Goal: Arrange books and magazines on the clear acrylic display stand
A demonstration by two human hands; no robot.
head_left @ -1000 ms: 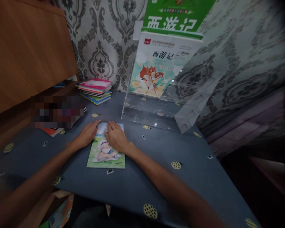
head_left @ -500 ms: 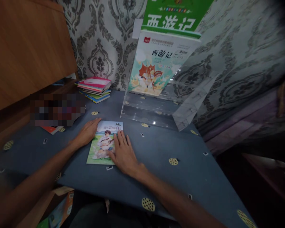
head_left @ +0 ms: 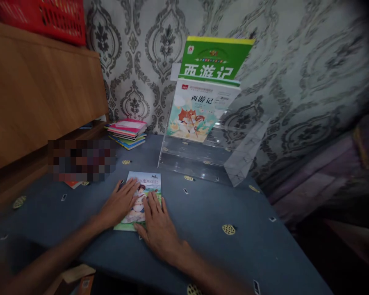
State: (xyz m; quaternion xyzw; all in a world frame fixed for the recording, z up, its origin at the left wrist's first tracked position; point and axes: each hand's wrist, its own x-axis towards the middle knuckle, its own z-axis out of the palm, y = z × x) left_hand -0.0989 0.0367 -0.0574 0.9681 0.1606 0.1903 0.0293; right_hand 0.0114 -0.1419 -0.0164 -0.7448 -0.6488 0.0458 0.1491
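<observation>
A thin picture-cover book (head_left: 139, 207) lies flat on the dark blue-grey tablecloth (head_left: 199, 229), its cover showing a seated figure under a line of Chinese characters. My left hand (head_left: 119, 203) rests on the book's left side, fingers stretched across the cover toward the top. On the lower right part of the cover lies my right hand (head_left: 158, 223), fingers straight and slightly apart, thumb near the bottom edge. Neither hand grips anything. Parts of the cover are hidden under both hands.
Behind stands a clear acrylic rack (head_left: 197, 164) holding a white book (head_left: 193, 110) and a green book (head_left: 215, 57). A stack of books (head_left: 127, 133) sits at the back left, by a wooden cabinet (head_left: 43, 90) with a red basket (head_left: 61, 20) on top. A blurred patch covers the left.
My left hand has moved from the book's left edge onto its cover. My right hand stays on the right side. The view has tilted up, bringing the red basket into sight.
</observation>
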